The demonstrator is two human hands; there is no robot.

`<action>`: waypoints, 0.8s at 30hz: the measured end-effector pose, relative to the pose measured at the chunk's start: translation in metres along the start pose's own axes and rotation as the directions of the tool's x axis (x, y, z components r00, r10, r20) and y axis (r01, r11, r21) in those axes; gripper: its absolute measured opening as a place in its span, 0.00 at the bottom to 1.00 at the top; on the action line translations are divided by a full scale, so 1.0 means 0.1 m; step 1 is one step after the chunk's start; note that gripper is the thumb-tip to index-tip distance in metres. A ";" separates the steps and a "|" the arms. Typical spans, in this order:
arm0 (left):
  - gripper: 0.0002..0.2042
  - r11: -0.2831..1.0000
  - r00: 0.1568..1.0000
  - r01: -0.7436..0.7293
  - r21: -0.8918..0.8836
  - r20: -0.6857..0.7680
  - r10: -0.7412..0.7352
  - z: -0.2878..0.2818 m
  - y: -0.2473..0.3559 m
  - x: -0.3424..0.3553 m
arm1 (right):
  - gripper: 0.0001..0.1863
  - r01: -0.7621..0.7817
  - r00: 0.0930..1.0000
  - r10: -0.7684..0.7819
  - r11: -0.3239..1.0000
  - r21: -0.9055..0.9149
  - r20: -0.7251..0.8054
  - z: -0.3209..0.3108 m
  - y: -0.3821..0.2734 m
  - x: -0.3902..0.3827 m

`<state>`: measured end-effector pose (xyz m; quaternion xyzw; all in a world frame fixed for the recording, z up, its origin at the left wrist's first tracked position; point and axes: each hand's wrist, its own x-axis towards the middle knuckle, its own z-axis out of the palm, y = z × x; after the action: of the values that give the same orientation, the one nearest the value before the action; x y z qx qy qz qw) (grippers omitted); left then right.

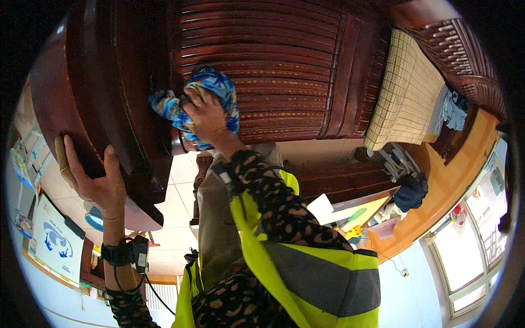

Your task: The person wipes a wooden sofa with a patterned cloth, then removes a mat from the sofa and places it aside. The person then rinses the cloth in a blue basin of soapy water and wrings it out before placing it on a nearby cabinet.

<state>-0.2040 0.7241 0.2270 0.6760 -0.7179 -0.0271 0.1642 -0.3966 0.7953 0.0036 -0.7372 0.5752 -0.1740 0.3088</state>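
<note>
A blue patterned cloth (214, 86) is bunched under my right hand (205, 115), whose curved fingers grip it against the slatted dark wooden seat (257, 44) at its left end. My left hand (93, 175) rests with fingers spread on the outer edge of a broad, dark wooden piece (87, 65), probably the bench's arm, left of the cloth. A wired device is strapped on my left wrist.
A checked mat (404, 93) lies at the seat's right, near grey-blue clothing (454, 109) and a carved backrest (456, 54). Below are floor tiles (180, 191), stacked bars (395, 161), dark fabric (407, 194) and papers (322, 205). A window (470, 240) is at lower right.
</note>
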 end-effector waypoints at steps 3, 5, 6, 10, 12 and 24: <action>0.33 0.999 0.999 0.036 -0.025 -0.013 -0.037 0.01 0.00 -0.03 | 0.32 -0.045 0.995 0.056 0.991 -0.127 0.085 -0.44 0.48 -0.36; 0.32 0.998 0.998 0.059 -0.008 -0.007 -0.059 0.02 -0.01 -0.04 | 0.30 -0.123 0.990 0.133 0.973 -0.193 0.041 -0.78 0.86 -0.62; 0.32 0.998 0.998 0.067 0.004 -0.003 -0.067 0.02 -0.01 -0.04 | 0.28 -0.120 0.993 0.120 0.970 -0.213 -0.009 -0.95 1.04 -0.74; 0.32 0.996 0.997 0.082 0.021 -0.007 -0.082 0.02 0.00 -0.05 | 0.28 -0.253 0.967 0.237 0.922 -0.294 -0.090 -1.61 1.69 -1.13; 0.30 1.000 1.000 0.014 -0.019 -0.020 -0.014 0.02 0.00 -0.04 | 0.27 -0.313 0.950 0.278 0.864 -0.394 -0.145 -1.83 1.91 -1.28; 0.32 0.999 0.999 0.041 -0.033 -0.025 -0.042 0.02 0.04 -0.01 | 0.26 -0.472 0.875 0.369 0.793 -0.386 -0.313 -1.61 1.73 -1.53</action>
<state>-0.2086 0.7246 0.2257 0.6882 -0.7010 -0.0334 0.1838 -0.6659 0.8750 0.0256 -0.6167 0.7803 -0.0435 0.0942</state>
